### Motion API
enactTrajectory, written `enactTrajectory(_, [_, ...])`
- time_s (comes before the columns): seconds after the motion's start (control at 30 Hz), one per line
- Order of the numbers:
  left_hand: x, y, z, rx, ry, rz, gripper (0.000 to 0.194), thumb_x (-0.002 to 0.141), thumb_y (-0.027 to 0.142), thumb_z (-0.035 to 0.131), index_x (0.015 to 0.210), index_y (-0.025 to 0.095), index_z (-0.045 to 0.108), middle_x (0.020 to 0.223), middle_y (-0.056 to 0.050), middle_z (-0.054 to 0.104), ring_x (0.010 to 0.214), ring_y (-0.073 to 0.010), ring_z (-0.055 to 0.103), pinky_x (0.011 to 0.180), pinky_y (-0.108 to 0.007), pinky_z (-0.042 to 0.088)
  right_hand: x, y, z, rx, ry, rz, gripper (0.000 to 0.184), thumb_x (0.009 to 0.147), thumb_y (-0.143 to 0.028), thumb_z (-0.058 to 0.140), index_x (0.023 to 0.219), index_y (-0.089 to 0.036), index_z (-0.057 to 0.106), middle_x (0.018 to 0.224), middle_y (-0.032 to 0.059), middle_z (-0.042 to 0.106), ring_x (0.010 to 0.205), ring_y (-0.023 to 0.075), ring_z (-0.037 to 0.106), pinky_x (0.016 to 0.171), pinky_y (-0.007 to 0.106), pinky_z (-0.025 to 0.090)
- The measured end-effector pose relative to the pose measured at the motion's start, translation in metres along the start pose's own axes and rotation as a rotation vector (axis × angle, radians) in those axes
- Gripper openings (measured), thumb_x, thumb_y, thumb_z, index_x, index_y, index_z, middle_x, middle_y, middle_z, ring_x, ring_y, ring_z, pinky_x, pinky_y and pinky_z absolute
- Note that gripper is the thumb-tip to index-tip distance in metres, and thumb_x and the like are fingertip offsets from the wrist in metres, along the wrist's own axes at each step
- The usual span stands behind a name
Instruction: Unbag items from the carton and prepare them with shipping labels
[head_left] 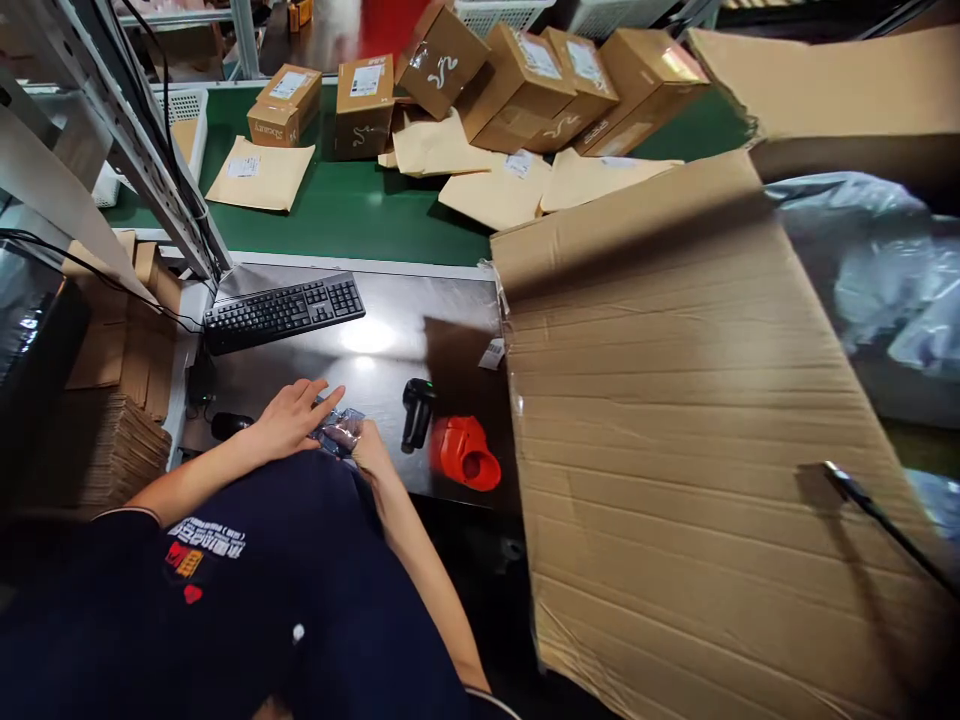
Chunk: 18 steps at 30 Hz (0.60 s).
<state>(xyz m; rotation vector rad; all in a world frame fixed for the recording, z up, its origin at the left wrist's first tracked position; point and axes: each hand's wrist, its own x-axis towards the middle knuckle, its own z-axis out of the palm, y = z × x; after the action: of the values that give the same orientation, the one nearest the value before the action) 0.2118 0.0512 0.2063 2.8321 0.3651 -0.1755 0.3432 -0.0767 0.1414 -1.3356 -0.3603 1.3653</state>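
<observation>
Left hand (pixel 294 420) half open, fingers spread, touching small clear plastic packet (pixel 339 432); right hand (pixel 367 452) curled, pinching its near side. Packet sits by dark desk's (pixel 394 375) front edge. Open desktop behind, below keyboard (pixel 283 312); handheld barcode scanner (pixel 417 412) just right; flattened cardboard sheet (pixel 675 450) covers desk's right edge.

There is one left hand (pixel 292 420) and one right hand (pixel 367 450), with one plastic packet (pixel 337 432) between them. The dark desk (pixel 390 335) carries one keyboard (pixel 283 313), one mouse (pixel 231 426), one black handheld barcode scanner (pixel 418 413), one red object (pixel 466 455) and one small white label (pixel 493 353). Beyond it, the green conveyor belt (pixel 352 215) holds eight cardboard boxes (pixel 365 105) and four padded kraft envelopes (pixel 259 173). Three white plastic baskets (pixel 180 120) show, plus one large cardboard sheet (pixel 660 400) and one stack of flattened cardboard (pixel 120 450).
</observation>
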Motion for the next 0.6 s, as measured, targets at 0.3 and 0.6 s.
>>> enactTrajectory(0.3, [0.003, -0.006, 0.003, 0.029, -0.019, -0.062, 0.097, 0.078, 0.037, 0.082, 0.159, 0.019, 0.032, 0.150, -0.022, 0.048, 0.124, -0.0392, 0.051, 0.100, -0.052, 0.049, 0.011, -0.002, 0.011, -0.050, 0.024, -0.108, 0.034, 0.061, -0.046, 0.087, 0.066, -0.017, 0.070, 0.061, 0.0002, 0.064, 0.060, 0.0143, 0.051, 0.056, 0.028, 0.042])
enactTrajectory(0.6, [0.009, -0.028, 0.015, -0.121, 0.048, 0.002, 0.088, 0.076, 0.042, 0.082, 0.150, 0.015, 0.043, 0.139, -0.020, 0.056, 0.120, -0.0371, 0.053, 0.106, -0.054, 0.047, 0.017, 0.003, 0.008, -0.078, 0.070, -0.097, 0.035, 0.059, -0.046, 0.086, 0.060, -0.018, 0.064, 0.060, -0.0005, 0.061, 0.060, 0.0145, 0.051, 0.057, 0.029, 0.043])
